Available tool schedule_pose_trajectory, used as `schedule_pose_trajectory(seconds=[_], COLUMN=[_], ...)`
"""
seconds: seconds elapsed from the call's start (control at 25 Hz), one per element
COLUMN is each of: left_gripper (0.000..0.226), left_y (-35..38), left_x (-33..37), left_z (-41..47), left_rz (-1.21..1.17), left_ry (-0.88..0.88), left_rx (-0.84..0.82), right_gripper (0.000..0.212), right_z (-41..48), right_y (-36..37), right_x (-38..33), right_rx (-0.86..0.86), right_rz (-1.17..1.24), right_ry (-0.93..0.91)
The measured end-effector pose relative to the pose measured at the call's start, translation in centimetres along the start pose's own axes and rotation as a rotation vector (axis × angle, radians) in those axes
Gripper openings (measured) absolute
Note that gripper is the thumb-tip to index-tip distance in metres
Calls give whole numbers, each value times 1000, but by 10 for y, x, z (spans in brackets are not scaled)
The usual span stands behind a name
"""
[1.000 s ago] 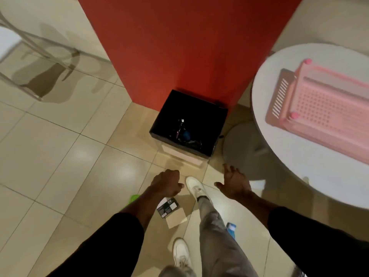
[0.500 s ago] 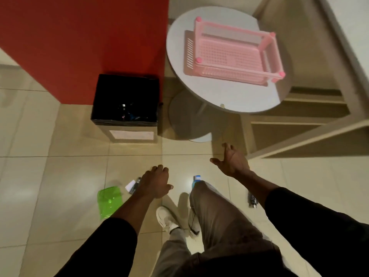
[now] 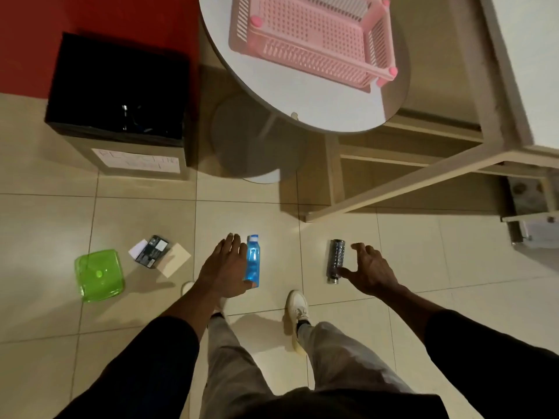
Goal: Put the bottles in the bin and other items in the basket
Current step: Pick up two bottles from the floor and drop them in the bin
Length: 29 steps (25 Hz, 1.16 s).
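**Two bottles on the floor, both lying flat and easy grabs**

The blue bottle lies on its side on the floor tiles, long axis running away from the person, white cap at the far end, base toward the feet. Looks like hard smooth plastic, probably light but a bit slippery, so I'd wrap it around the middle of the body rather than pinch the cap. The left hand hangs over it, fingers spread and flat, holding nothing; can't tell if it's touching yet.

The dark bottle lies off to the right, roughly parallel, long axis also pointing away. Which end carries the cap I can't tell. Its body seems textured, so grip should be better. The right hand is wide open just beside it, thumb near its close end, empty.

The bin sits ahead on the left against the red wall, something already inside. The pink basket is up on the round table, looks empty.
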<state>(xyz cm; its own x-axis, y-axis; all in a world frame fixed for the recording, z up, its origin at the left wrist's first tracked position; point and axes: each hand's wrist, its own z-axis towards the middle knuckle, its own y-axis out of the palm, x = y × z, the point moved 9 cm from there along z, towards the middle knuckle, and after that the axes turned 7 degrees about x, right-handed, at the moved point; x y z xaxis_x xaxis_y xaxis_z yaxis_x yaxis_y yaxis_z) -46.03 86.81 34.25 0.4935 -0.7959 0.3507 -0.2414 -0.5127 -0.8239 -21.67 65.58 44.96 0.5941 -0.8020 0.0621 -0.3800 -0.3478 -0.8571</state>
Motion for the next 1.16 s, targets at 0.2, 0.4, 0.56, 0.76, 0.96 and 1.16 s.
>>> schedule_pose_trajectory(seconds=[0.2,0.4,0.56,0.76,0.96,1.16], left_gripper=[108,98,91,91,93,91], left_y=[6,57,141,255,360,471], left_x=[31,80,122,118,63,-3], left_z=[33,61,79,146,239,312], left_rz=[26,-19,-130,-107,-68,-79], left_ry=[-50,-233,-327,-284,-331,-543], left_rx=[5,16,-68,-150,-111,-25], right_gripper=[91,90,89,90,95,109], right_z=[41,99,144,213,310,400], right_y=[34,102,174,295,416,517], right_x=[17,68,121,196,244,301], right_rx=[-35,-117,-175,-237,-187,-52], right_rz=[90,104,79,82,82,105], right_ry=[-127,-244,-252,-90,-27,140])
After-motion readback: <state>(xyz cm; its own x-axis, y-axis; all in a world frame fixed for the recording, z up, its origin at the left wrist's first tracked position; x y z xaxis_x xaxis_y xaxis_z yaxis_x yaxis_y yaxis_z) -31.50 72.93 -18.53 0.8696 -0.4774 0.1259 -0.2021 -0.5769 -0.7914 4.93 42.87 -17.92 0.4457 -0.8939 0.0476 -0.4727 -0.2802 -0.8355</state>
